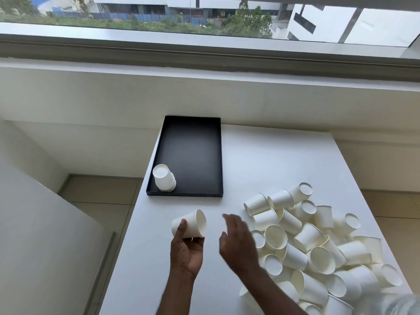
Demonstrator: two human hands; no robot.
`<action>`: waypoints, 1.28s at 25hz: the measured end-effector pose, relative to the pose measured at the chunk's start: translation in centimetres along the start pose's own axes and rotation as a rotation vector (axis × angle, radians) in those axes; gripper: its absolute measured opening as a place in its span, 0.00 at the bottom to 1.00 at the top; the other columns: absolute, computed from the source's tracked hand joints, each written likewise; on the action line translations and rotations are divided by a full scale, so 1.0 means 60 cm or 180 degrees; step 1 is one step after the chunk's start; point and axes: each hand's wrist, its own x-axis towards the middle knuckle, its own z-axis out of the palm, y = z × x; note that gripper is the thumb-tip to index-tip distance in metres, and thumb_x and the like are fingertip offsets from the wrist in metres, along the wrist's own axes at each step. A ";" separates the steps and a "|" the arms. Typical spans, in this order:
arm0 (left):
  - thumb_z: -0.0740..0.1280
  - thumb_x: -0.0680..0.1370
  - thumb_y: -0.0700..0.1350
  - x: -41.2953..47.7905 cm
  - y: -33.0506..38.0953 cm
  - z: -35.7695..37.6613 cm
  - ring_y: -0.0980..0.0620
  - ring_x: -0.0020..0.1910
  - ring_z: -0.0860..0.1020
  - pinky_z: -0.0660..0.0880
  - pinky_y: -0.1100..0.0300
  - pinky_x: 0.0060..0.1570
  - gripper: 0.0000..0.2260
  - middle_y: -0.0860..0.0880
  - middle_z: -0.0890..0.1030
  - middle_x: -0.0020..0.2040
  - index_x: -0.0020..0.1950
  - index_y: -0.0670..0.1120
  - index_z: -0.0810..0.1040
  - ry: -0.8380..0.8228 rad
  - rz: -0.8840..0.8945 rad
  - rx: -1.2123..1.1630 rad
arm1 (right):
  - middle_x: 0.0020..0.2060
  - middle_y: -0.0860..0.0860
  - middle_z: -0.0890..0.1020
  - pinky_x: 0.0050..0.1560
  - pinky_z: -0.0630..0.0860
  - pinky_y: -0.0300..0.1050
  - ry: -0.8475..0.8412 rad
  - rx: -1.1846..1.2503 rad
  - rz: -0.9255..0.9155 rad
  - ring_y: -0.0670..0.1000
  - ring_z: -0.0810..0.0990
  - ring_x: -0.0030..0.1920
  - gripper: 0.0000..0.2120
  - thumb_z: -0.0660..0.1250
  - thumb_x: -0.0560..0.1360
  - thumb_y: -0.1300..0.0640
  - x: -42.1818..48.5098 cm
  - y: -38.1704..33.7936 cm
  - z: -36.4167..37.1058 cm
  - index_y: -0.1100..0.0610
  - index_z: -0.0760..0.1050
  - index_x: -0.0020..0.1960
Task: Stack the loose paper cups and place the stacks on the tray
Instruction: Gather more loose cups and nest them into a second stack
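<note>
Head view. My left hand grips the held cup, which lies on its side. The thumb rests over its wall, the fingers curl beneath, and the mouth faces the other hand. I cannot tell whether more cups nest inside it. The grip hangs over the white table, near the table's left edge.

Just right of the grip, my right hand is spread, its fingers straight and slightly blurred. It holds nothing and is clear of the held cup. Farther right of the grip lies the pile of loose cups, tumbled on their sides or mouths down. The right hand overlaps the pile's left margin in this view.

Beyond the grip lies the black tray, flat on the table. In the tray corner nearest the grip stands a stack of cups, mouths down. Beyond the tray are a white sill and a window.
</note>
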 end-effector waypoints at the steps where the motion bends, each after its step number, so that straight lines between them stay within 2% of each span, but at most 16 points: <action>1: 0.65 0.78 0.41 0.003 0.005 -0.003 0.44 0.53 0.78 0.73 0.51 0.58 0.06 0.42 0.80 0.52 0.55 0.43 0.75 0.0054 0.0063 -0.0018 | 0.50 0.55 0.78 0.47 0.77 0.55 -0.0112 -0.0805 0.0041 0.59 0.76 0.48 0.20 0.70 0.63 0.57 0.003 0.027 0.004 0.57 0.75 0.55; 3: 0.65 0.78 0.42 0.010 0.012 -0.010 0.44 0.54 0.77 0.73 0.52 0.57 0.06 0.43 0.79 0.53 0.55 0.44 0.75 0.0131 0.0101 -0.0013 | 0.46 0.61 0.78 0.51 0.75 0.63 -0.0676 -0.1832 0.0241 0.65 0.73 0.50 0.22 0.76 0.55 0.59 0.008 0.064 0.008 0.59 0.77 0.48; 5: 0.65 0.78 0.42 0.019 0.013 -0.020 0.44 0.54 0.77 0.73 0.51 0.57 0.06 0.43 0.79 0.54 0.55 0.44 0.75 0.0187 0.0097 0.0010 | 0.53 0.64 0.77 0.66 0.62 0.69 -0.1336 -0.2449 0.0218 0.67 0.68 0.61 0.21 0.72 0.63 0.59 0.009 0.085 0.012 0.61 0.76 0.55; 7: 0.65 0.78 0.42 0.023 0.012 -0.027 0.44 0.54 0.77 0.73 0.51 0.58 0.06 0.43 0.79 0.54 0.55 0.45 0.75 0.0197 0.0088 0.0026 | 0.58 0.62 0.73 0.70 0.54 0.67 -0.1620 -0.2771 -0.0047 0.66 0.66 0.64 0.19 0.64 0.71 0.60 0.015 0.093 0.014 0.61 0.72 0.61; 9: 0.65 0.78 0.42 0.026 0.013 -0.033 0.44 0.56 0.77 0.73 0.51 0.59 0.06 0.43 0.79 0.54 0.55 0.44 0.75 0.0242 0.0128 0.0034 | 0.50 0.59 0.77 0.62 0.67 0.63 -0.1508 -0.2695 -0.0149 0.63 0.71 0.56 0.15 0.67 0.69 0.59 0.026 0.078 0.006 0.60 0.75 0.55; 11: 0.66 0.78 0.42 0.026 0.014 -0.034 0.43 0.57 0.76 0.72 0.50 0.62 0.07 0.43 0.79 0.55 0.55 0.44 0.75 0.0253 0.0123 -0.0001 | 0.41 0.56 0.79 0.44 0.76 0.54 -0.0932 -0.1985 0.0099 0.60 0.75 0.45 0.17 0.75 0.62 0.56 0.038 0.057 -0.006 0.58 0.76 0.48; 12: 0.66 0.78 0.42 0.025 0.013 -0.032 0.43 0.57 0.76 0.72 0.50 0.63 0.07 0.43 0.79 0.55 0.55 0.44 0.75 0.0272 0.0112 -0.0012 | 0.44 0.57 0.80 0.43 0.76 0.53 -0.0501 -0.1338 0.0288 0.61 0.76 0.46 0.22 0.75 0.63 0.53 0.047 0.045 -0.016 0.59 0.74 0.53; 15: 0.66 0.77 0.41 0.012 0.000 -0.015 0.44 0.53 0.78 0.74 0.51 0.58 0.08 0.42 0.80 0.54 0.55 0.43 0.75 0.0193 0.0063 0.0009 | 0.62 0.58 0.76 0.59 0.74 0.53 0.0086 0.1434 0.1259 0.60 0.75 0.61 0.35 0.67 0.71 0.46 0.066 -0.003 -0.044 0.53 0.58 0.74; 19: 0.72 0.69 0.44 -0.002 -0.023 0.009 0.41 0.56 0.79 0.75 0.50 0.61 0.19 0.39 0.81 0.56 0.58 0.40 0.76 -0.0099 -0.0030 0.0004 | 0.52 0.53 0.80 0.50 0.78 0.48 0.0433 0.2700 0.1413 0.49 0.80 0.49 0.26 0.65 0.70 0.43 0.042 -0.062 -0.049 0.46 0.63 0.65; 21: 0.78 0.64 0.48 -0.003 -0.032 0.013 0.39 0.56 0.79 0.76 0.47 0.60 0.27 0.37 0.81 0.55 0.59 0.38 0.76 -0.0255 -0.0089 0.0035 | 0.50 0.52 0.79 0.45 0.75 0.41 0.0327 0.2525 0.1321 0.48 0.80 0.48 0.20 0.67 0.73 0.48 0.023 -0.073 -0.035 0.50 0.65 0.61; 23: 0.76 0.68 0.49 0.001 -0.040 0.008 0.37 0.57 0.79 0.76 0.44 0.59 0.28 0.36 0.80 0.55 0.63 0.37 0.75 -0.0289 -0.0302 0.0034 | 0.55 0.51 0.76 0.50 0.72 0.39 0.0032 0.2245 0.1209 0.51 0.77 0.55 0.18 0.64 0.77 0.47 0.005 -0.071 -0.016 0.53 0.65 0.62; 25: 0.71 0.73 0.50 0.004 -0.044 0.006 0.35 0.62 0.76 0.72 0.40 0.63 0.26 0.35 0.78 0.58 0.66 0.36 0.74 -0.0421 -0.0613 -0.0059 | 0.63 0.47 0.68 0.63 0.66 0.41 -0.0560 0.2011 0.0881 0.48 0.68 0.65 0.30 0.55 0.75 0.34 -0.012 -0.063 -0.006 0.52 0.62 0.70; 27: 0.70 0.75 0.50 0.001 -0.043 0.013 0.37 0.59 0.77 0.77 0.43 0.56 0.22 0.36 0.78 0.56 0.63 0.37 0.76 -0.0444 -0.0657 -0.0015 | 0.68 0.41 0.57 0.70 0.58 0.45 -0.0930 0.1668 0.0604 0.42 0.57 0.68 0.44 0.43 0.67 0.22 -0.018 -0.041 0.000 0.48 0.56 0.75; 29: 0.69 0.73 0.46 0.001 -0.041 0.019 0.41 0.52 0.79 0.80 0.50 0.46 0.16 0.39 0.79 0.54 0.56 0.40 0.76 -0.0258 -0.0288 -0.0028 | 0.68 0.45 0.63 0.67 0.64 0.49 -0.0315 0.1235 0.0743 0.45 0.64 0.65 0.43 0.46 0.70 0.24 -0.018 -0.008 -0.010 0.52 0.64 0.72; 31: 0.73 0.69 0.46 0.004 -0.035 0.019 0.43 0.52 0.80 0.78 0.50 0.53 0.17 0.41 0.80 0.56 0.55 0.43 0.76 -0.0134 0.0000 -0.0080 | 0.53 0.57 0.78 0.50 0.76 0.53 0.0766 0.0239 0.1054 0.58 0.78 0.52 0.26 0.66 0.72 0.39 -0.012 0.042 -0.021 0.60 0.75 0.57; 32: 0.78 0.64 0.47 0.006 -0.034 0.015 0.44 0.52 0.81 0.78 0.50 0.55 0.23 0.42 0.81 0.54 0.55 0.43 0.76 -0.0123 0.0072 -0.0090 | 0.45 0.59 0.79 0.42 0.77 0.53 0.0863 -0.0364 0.1259 0.62 0.78 0.45 0.21 0.72 0.69 0.45 -0.009 0.073 -0.027 0.61 0.77 0.50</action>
